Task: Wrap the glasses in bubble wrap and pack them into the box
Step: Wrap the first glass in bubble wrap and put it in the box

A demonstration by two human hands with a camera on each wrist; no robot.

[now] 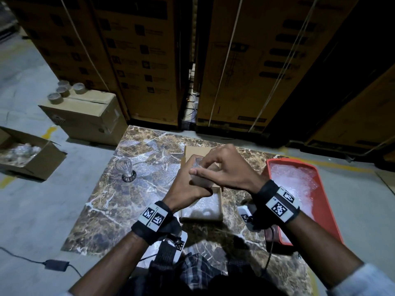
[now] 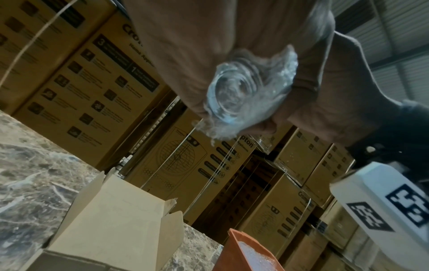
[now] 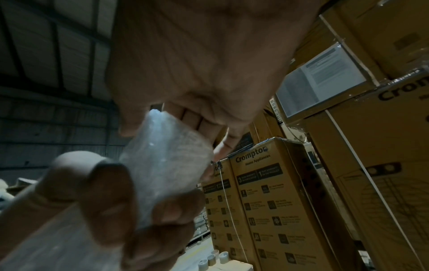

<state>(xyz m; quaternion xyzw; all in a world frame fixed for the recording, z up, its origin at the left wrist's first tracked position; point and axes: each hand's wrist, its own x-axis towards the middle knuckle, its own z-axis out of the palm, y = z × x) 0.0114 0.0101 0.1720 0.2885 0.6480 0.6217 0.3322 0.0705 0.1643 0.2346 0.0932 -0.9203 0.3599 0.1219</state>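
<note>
A glass wrapped in bubble wrap [image 1: 199, 180] is held above the small open cardboard box [image 1: 220, 207] at the middle of the marble table [image 1: 102, 206]. My left hand [image 1: 192, 186] grips the wrapped glass round its body; its clear base [image 2: 230, 97] shows in the left wrist view. My right hand [image 1: 198, 167] pinches the wrap [image 3: 167, 165] at the top end. White wrapped material lies inside the box. A bare ribbed glass [image 1: 126, 169] stands upright on the table, left of the box. An orange tray [image 1: 329, 212] on the right holds bubble wrap sheets.
On the floor at left sits an open carton [image 1: 49, 161] with clear glassware. Behind it is a closed carton [image 1: 89, 118] with several tape rolls [image 1: 64, 90] on top. Tall strapped cartons [image 1: 149, 60] wall off the table's far edge. A power adapter [image 1: 56, 264] lies on the floor.
</note>
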